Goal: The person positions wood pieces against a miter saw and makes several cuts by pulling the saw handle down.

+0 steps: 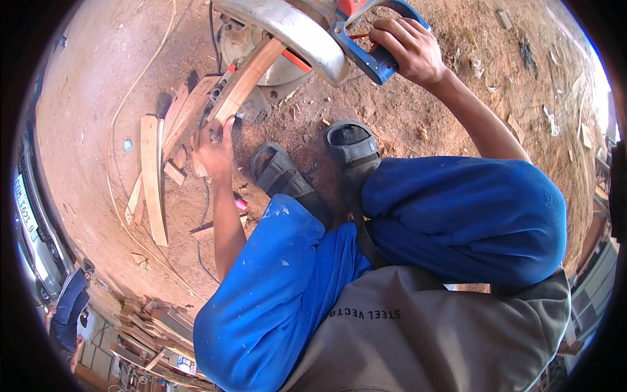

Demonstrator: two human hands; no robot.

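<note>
A miter saw with a silver blade guard [297, 36] stands on the ground in front of my feet. My right hand [413, 52] is wrapped round its blue handle [377, 64], near a red trigger. Under the guard lies a reddish-brown piece of wood [247, 81], slanting across the saw's round metal base [264, 111]. My left hand [214, 149] grips the near end of this wood, thumb along its right side and the other fingers partly hidden. The blade is hidden behind the guard, so whether it touches the wood cannot be told.
Several loose wood strips [151, 176] lie left of my left hand. A long cable [110, 153] curves over the dirt floor. My sandalled feet [353, 147] are close to the saw. Stacked timber [153, 333], another person [70, 307] and a car [40, 228] are at the left.
</note>
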